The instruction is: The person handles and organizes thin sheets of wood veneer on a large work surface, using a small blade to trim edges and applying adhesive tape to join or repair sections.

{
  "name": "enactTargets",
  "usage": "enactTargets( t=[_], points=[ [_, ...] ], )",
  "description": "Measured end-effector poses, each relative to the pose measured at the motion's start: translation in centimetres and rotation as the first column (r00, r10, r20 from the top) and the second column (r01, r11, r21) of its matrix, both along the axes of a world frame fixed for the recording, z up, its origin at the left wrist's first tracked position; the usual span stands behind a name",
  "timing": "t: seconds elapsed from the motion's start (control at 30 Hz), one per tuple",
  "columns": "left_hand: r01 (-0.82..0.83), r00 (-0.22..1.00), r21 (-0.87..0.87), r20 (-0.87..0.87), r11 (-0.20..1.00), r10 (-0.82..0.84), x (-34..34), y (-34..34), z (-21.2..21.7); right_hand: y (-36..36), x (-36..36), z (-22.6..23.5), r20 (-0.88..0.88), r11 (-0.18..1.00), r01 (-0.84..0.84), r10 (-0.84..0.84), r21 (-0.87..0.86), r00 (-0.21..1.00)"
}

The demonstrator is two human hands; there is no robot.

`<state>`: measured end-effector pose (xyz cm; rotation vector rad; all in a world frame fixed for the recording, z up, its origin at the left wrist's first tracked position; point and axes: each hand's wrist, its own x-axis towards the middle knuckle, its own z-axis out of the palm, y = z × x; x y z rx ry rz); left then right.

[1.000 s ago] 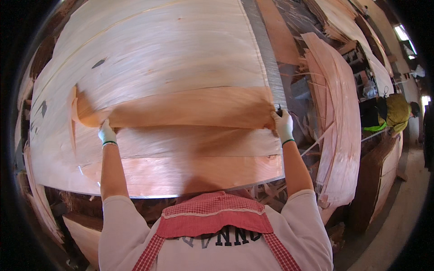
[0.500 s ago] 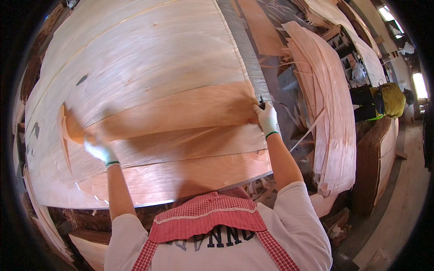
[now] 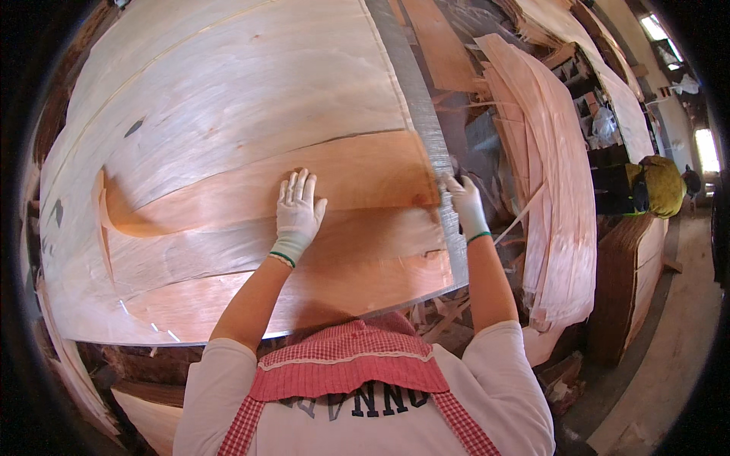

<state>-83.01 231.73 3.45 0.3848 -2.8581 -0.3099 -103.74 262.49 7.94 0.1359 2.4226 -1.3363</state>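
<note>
A long strip of orange-brown wood veneer [image 3: 228, 194] lies across the pale veneer sheet [image 3: 251, 91]. Its left end curls up off the surface. My left hand [image 3: 298, 216], in a white glove with a green cuff, rests flat on the strip, fingers stretched out. Beyond the strip's right end, over the grey metal edge [image 3: 455, 254], my gloved right hand [image 3: 468, 207] has its fingers bent together. A small dark thing shows at its fingertips, too unclear to name. Nearer to me lies another reddish veneer strip [image 3: 365, 285].
A thick bundle of pinkish veneer strips [image 3: 559, 205] lies right of the table, with veneer scraps around it. Farther right, a person in a yellow-green top [image 3: 663, 186] bends beside a stack of wood sheets [image 3: 627, 281]. Dark patches mark the pale sheet at left.
My left hand has moved right from the strip's curled end to its middle and now lies flat. My right hand has shifted slightly right, off the strip's end.
</note>
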Motion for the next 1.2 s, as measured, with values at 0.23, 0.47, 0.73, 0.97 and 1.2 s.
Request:
enactTargets(
  t=[0.23,0.47,0.73,0.97,1.2],
  points=[
    [0.035,0.999,-0.02,0.005,0.999,-0.035,-1.7,1.3,0.4,8.6,-0.9,-2.8,-0.307,0.99,0.143,-0.13,0.02,0.943],
    [-0.01,0.987,-0.084,0.16,0.996,0.024,-1.5,1.4,1.9,-8.6,5.7,2.8,0.004,0.945,-0.26,0.266,-0.2,0.964],
    [-0.418,0.859,-0.022,0.314,0.908,0.403,1.5,-6.1,4.0,-12.8,6.0,-3.2,-0.232,0.72,-0.612,0.689,0.328,0.686],
    [-0.648,0.761,0.031,0.056,0.761,0.646,12.4,-23.4,-0.1,-15.7,6.3,-0.5,-0.131,0.588,-0.591,0.761,0.552,0.635],
    [-0.627,0.744,0.009,-0.292,0.779,0.601,10.8,-21.7,-1.2,-33.2,14.7,-2.0,-0.18,0.208,-0.509,0.978,0.835,0.104]
  ],
)
